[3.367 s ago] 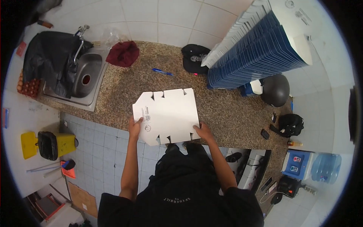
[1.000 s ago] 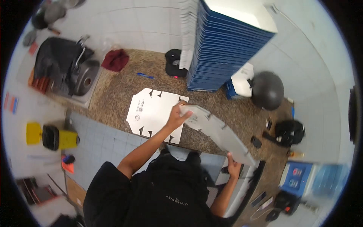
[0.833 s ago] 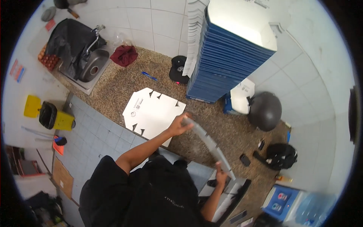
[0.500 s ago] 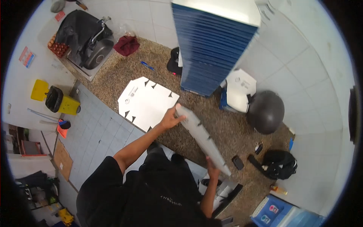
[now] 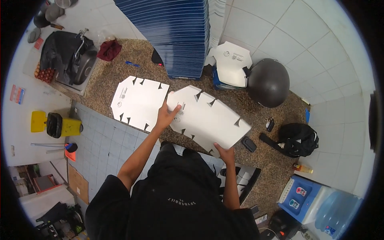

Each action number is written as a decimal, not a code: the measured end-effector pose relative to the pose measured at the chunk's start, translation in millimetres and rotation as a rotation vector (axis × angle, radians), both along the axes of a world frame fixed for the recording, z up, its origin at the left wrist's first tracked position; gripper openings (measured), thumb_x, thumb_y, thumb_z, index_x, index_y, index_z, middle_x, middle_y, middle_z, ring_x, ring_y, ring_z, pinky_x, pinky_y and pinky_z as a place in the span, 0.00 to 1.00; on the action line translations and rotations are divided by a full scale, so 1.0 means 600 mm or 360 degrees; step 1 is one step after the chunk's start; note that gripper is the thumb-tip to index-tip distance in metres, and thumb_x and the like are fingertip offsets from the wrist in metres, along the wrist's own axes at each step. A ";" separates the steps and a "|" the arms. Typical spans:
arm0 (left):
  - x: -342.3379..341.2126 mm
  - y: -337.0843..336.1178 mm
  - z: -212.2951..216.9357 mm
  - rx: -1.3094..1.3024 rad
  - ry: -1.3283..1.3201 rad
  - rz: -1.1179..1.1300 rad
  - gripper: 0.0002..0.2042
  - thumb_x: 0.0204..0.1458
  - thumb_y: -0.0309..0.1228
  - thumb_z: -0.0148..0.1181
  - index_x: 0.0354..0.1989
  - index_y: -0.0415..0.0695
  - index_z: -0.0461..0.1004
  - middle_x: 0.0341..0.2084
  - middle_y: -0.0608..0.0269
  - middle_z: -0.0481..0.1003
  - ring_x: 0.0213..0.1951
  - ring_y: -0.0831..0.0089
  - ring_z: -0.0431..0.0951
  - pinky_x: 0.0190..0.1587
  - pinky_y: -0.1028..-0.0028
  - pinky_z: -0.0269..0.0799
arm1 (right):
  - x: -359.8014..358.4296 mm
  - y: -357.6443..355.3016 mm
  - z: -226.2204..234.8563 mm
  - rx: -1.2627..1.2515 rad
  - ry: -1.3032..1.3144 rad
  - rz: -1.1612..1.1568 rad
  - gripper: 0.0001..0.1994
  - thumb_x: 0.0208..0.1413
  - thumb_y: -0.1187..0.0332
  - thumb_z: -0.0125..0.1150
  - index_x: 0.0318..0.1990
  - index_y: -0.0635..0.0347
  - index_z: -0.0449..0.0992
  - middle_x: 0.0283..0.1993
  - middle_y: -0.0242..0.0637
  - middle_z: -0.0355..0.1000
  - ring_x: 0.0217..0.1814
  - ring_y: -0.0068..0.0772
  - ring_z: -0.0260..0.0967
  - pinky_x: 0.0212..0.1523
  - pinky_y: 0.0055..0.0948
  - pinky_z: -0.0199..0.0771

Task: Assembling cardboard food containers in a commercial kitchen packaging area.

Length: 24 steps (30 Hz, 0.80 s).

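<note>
Speckled brown stone countertop (image 5: 110, 78), running along a white tiled wall (image 5: 272, 24). On it, a tall stack of blue cardboard boxes edged in white (image 5: 176, 36), cut off at the top of the view. Nearer, and held over the counter, a large white notched cardboard sheet (image 5: 212, 116), long axis slanting from upper left to lower right. Just beside its left end, a similar white notched cardboard piece (image 5: 142, 100), flat on the counter. Behind, by the wall, a dark grey rounded helmet-like shell (image 5: 269, 82), close against an open blue cardboard box with white lining (image 5: 231, 74). Farther right, a black fabric bag (image 5: 298, 140).

Left hand (image 5: 166, 116) at the left end of the held sheet, thumb on the upper face, other fingers mostly hidden beneath; of the two hands, also the nearer to the flat piece, just to its left. Right hand (image 5: 225, 154) at the near edge, toward the lower-right end, thumb on top, fingers curled below.

Smaller still: a dark oblong case (image 5: 249, 144) just beyond the right end of the sheet, and a slim blue pen (image 5: 132, 64) behind the flat piece.

Counted: two hands, one sheet held, one piece lying flat, one stack, one open box, one shell, one bag, one case, one pen. Cannot tell whether the held sheet has a second layer underneath.
</note>
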<state>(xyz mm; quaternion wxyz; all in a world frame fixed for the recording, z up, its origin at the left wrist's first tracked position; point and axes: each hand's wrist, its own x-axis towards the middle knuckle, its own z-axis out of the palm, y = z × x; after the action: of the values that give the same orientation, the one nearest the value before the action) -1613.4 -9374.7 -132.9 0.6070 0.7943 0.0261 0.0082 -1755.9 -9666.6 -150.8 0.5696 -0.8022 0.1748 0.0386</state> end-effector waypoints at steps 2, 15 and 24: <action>0.006 0.006 -0.012 0.0309 0.0117 -0.0122 0.30 0.53 0.43 0.60 0.57 0.34 0.62 0.45 0.47 0.74 0.50 0.63 0.74 0.51 0.68 0.68 | -0.004 -0.004 -0.004 0.0185 0.0113 -0.0001 0.21 0.46 0.66 0.70 0.45 0.69 0.73 0.43 0.42 0.75 0.43 0.33 0.72 0.45 0.32 0.71; 0.007 0.133 -0.124 -0.0376 0.1359 -0.0540 0.18 0.58 0.38 0.49 0.47 0.34 0.71 0.41 0.52 0.75 0.42 0.64 0.76 0.48 0.65 0.72 | -0.046 0.028 -0.069 0.1054 0.0451 -0.0544 0.28 0.44 0.74 0.67 0.55 0.68 0.66 0.51 0.44 0.70 0.50 0.41 0.69 0.50 0.34 0.70; 0.047 0.110 -0.046 -0.1000 0.1273 -0.0564 0.16 0.53 0.40 0.61 0.38 0.38 0.73 0.31 0.61 0.75 0.32 0.75 0.76 0.41 0.73 0.76 | -0.077 0.045 -0.093 0.1476 0.0431 -0.0653 0.25 0.49 0.70 0.64 0.55 0.67 0.66 0.49 0.43 0.70 0.49 0.41 0.70 0.49 0.34 0.72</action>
<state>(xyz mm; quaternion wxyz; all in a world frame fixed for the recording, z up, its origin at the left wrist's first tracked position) -1585.2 -9308.5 -160.7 0.7503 0.5077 0.1220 -0.4056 -1801.9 -9639.8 -206.7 0.8330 -0.4029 0.3650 0.1030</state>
